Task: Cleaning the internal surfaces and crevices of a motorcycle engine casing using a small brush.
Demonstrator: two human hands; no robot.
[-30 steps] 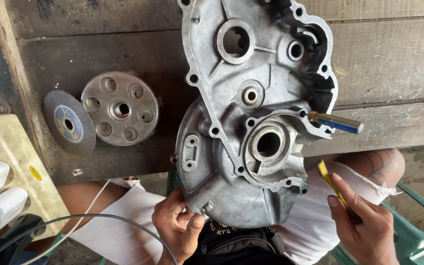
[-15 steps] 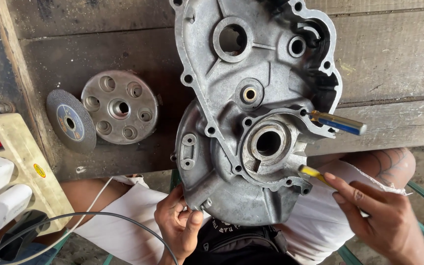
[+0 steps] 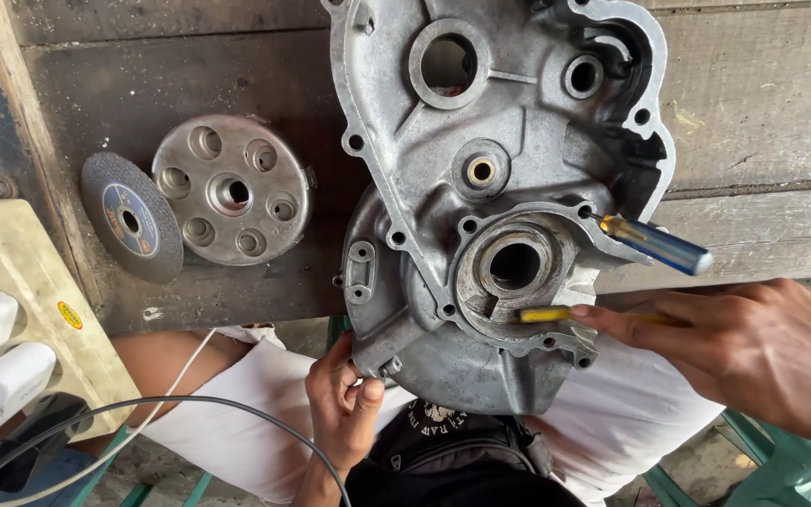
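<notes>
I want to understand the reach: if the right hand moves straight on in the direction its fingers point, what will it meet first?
The right hand points left, holding a thin yellow tool. Its tip already lies at the round bearing hole of the metal engine casing, so probably that rim.

I count one aluminium engine casing (image 3: 490, 216) on the bench, with two screwdrivers: a blue-handled one (image 3: 659, 246) at its right and a yellow one (image 3: 556, 315) nearer me. To the left lie one perforated metal disc (image 3: 232, 191) and one grinding wheel (image 3: 131, 218); one power strip (image 3: 30, 310) sits far left.

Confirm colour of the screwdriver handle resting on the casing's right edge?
Blue, with a translucent yellow section by the shaft; the screwdriver shows clearly in the head view, lying on the engine casing.
</notes>
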